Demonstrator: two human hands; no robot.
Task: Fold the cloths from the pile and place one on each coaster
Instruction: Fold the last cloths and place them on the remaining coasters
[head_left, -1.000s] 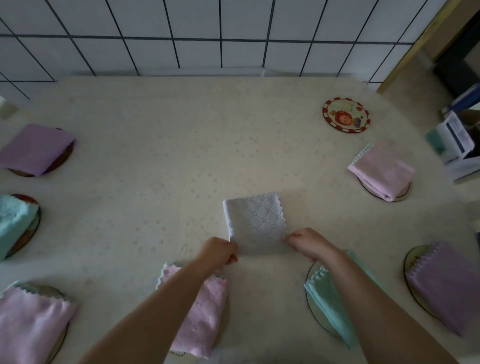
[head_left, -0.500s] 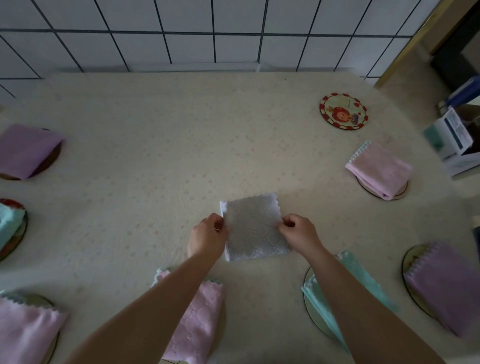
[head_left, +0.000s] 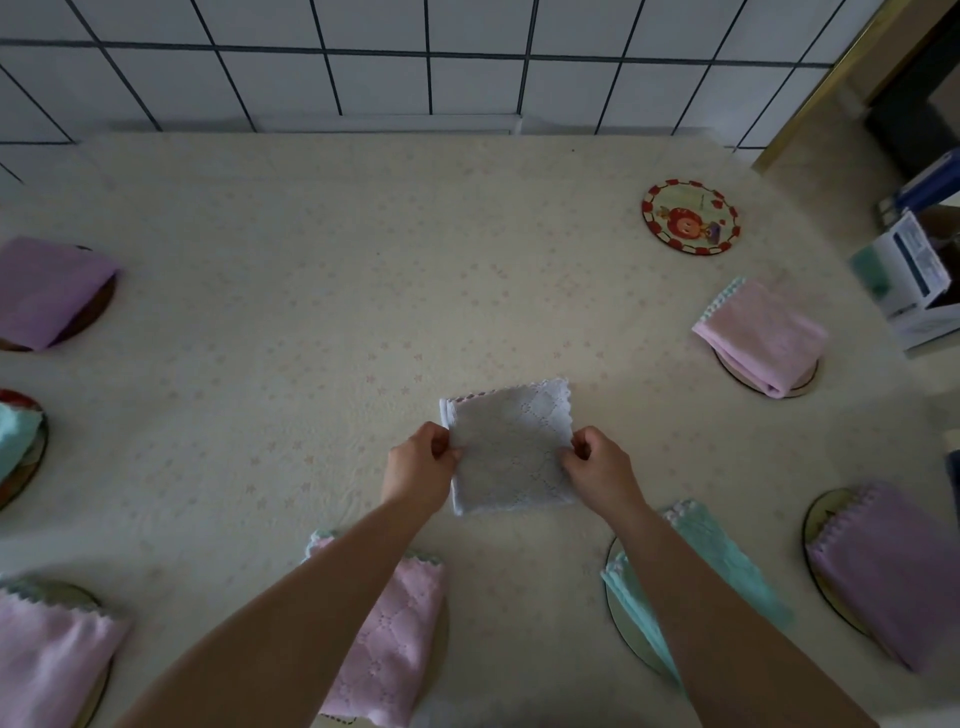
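Mid-desk (head_left: 363, 270): folded grey cloth (head_left: 511, 449) between both hands. Left hand (head_left: 418, 470) pinches left edge, right hand (head_left: 602, 470) pinches right edge, fingers curled. Forearms reach forward from below. Bare coaster (head_left: 691, 216) far right.

eight folded cloths (head_left: 511, 449), eight coasters, one bare (head_left: 690, 217); two hands (head_left: 418, 470); one box (head_left: 911, 270).
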